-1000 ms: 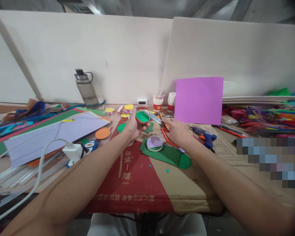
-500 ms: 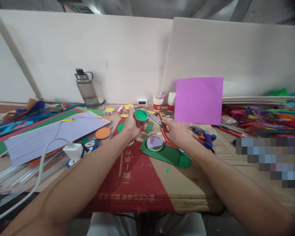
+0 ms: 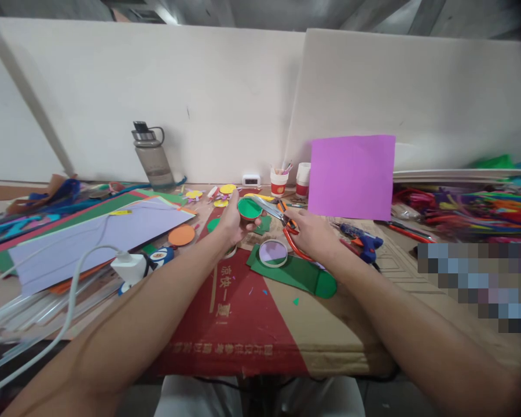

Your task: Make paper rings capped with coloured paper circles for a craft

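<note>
My left hand [image 3: 234, 223] is closed around a green disc [image 3: 249, 208] with a thin orange-red edge, held tilted above the table. Scissors [image 3: 272, 209] with orange handles are gripped in my right hand [image 3: 313, 233], and their blades reach the disc's right edge. How far the blades are parted is hard to make out. Below the hands, a white ring with a lilac middle [image 3: 273, 253] rests on a strip of dark green paper [image 3: 299, 277]. Small green scraps [image 3: 296, 301] lie on the cardboard nearby.
A blue glue gun [image 3: 367, 246] lies to the right, below an upright purple sheet [image 3: 351, 176]. Paper cups [image 3: 279, 184] stand at the back. On the left are a water bottle [image 3: 151, 159], stacked coloured paper [image 3: 99, 240], an orange disc [image 3: 181, 235] and a white plug with cable [image 3: 130, 267].
The green disc has tipped slightly and moved down a little in my left hand. The scissor blades have shifted slightly; both arms stay nearly in place.
</note>
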A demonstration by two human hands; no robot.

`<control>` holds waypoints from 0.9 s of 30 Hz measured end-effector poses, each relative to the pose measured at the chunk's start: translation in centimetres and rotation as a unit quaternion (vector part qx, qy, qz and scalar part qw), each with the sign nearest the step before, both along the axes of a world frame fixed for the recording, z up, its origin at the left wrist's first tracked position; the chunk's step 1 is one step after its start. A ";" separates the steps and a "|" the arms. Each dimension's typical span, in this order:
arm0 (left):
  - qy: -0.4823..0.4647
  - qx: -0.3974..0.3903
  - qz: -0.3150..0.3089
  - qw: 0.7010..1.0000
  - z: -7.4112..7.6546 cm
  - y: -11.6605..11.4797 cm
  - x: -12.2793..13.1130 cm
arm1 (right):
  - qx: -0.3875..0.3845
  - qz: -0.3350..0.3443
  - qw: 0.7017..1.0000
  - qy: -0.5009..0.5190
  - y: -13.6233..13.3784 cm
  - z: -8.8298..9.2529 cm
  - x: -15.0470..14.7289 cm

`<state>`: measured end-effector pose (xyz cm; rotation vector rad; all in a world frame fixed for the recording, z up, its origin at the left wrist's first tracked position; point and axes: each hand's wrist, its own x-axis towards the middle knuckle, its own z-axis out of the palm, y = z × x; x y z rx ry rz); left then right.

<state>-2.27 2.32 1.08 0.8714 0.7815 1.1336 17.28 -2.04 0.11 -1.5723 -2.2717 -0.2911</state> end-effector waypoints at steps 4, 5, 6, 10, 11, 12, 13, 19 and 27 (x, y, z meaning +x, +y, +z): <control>-0.013 0.006 0.009 1.000 0.2 -0.2 -0.1 | 0.019 0.017 1.000 0.014 0.1 -0.1 0.0; -0.017 0.008 0.015 1.000 0.1 -0.3 0.0 | 0.017 0.016 1.000 0.015 0.1 -0.1 0.0; -0.022 0.011 0.024 0.999 0.1 -0.4 0.1 | 0.012 0.012 1.000 0.013 0.1 -0.1 0.0; -0.033 0.011 0.062 0.997 0.1 -0.4 0.4 | 0.000 -0.003 1.000 0.008 0.0 0.1 0.0; -0.032 0.007 0.066 0.997 0.2 -0.4 0.4 | 0.000 -0.001 1.000 0.010 -0.1 0.1 0.0; -0.030 0.000 0.067 0.997 0.4 -0.3 0.3 | 0.000 0.003 1.000 0.012 -0.2 0.2 -0.1; -0.026 -0.008 0.065 0.998 0.6 -0.3 0.2 | 0.000 0.006 1.000 0.014 -0.2 0.3 -0.1; -0.006 -0.051 0.004 0.999 1.5 -0.6 -0.4 | -0.012 -0.001 1.000 0.024 -0.3 0.3 -0.1; -0.018 -0.058 0.009 0.998 0.7 0.1 -0.5 | -0.021 -0.006 1.000 0.019 -0.1 0.0 -0.1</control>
